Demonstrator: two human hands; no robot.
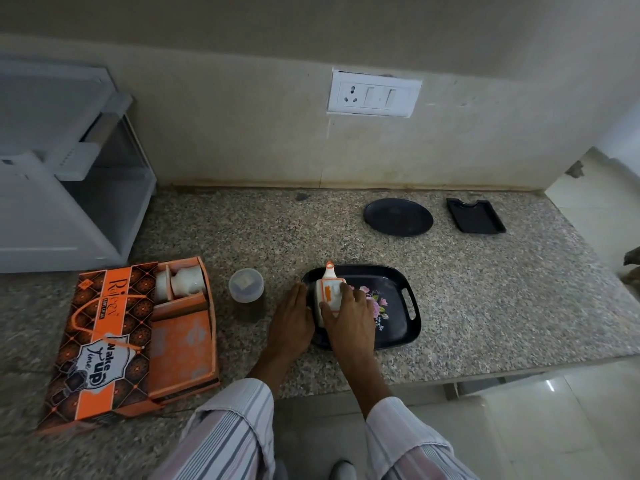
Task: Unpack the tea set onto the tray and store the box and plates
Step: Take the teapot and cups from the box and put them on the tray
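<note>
A white and orange teapot (329,287) stands on the left part of the black floral tray (398,306) on the granite counter. My right hand (348,313) lies over the teapot's top and side, gripping it. My left hand (292,318) rests against its left side at the tray's edge. The orange tea set box (138,337) lies open at the left, its lid folded out, with white cups (183,282) still in the far compartment.
A clear lidded jar (246,292) stands between box and tray. A round black plate (398,216) and a small rectangular black plate (476,216) lie near the back wall. A grey rack (69,174) stands at far left. The counter's edge drops off at the right.
</note>
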